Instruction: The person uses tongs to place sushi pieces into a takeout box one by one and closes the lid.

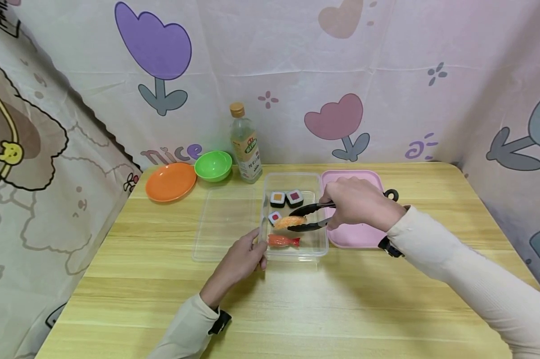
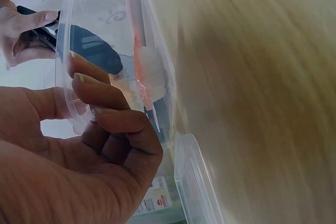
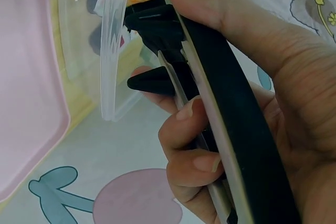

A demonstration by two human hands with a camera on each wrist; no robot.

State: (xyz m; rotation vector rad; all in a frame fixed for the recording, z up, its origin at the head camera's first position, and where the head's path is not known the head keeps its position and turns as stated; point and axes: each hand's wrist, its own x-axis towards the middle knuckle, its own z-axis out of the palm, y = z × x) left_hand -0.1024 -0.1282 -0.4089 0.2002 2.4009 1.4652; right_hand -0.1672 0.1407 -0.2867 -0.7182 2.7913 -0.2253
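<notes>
My left hand (image 1: pixel 243 257) pinches the near left rim of a clear plastic container (image 1: pixel 292 174) between thumb and fingers. Black-tipped tongs (image 1: pixel 308 208) are held in my right hand (image 1: pixel 355 202), over the container. Between the tong tips sits an orange-topped sushi piece (image 1: pixel 289 222); whether the tips press on it I cannot tell. Beside it lies a small sushi roll (image 1: pixel 275 218), and two larger rolls (image 1: pixel 277 199) are further back. A red shrimp sushi (image 1: pixel 282 241) rests at the container's near end, its white rice visible in the left wrist view.
A pink tray (image 1: pixel 359 243) adjoins the container on the right. To the left a clear lid (image 1: pixel 227 224) lies flat. Along the back stand an orange plate (image 1: pixel 171 183), a green bowl (image 1: pixel 213 166) and a glass bottle (image 1: pixel 247 149), before a patterned curtain.
</notes>
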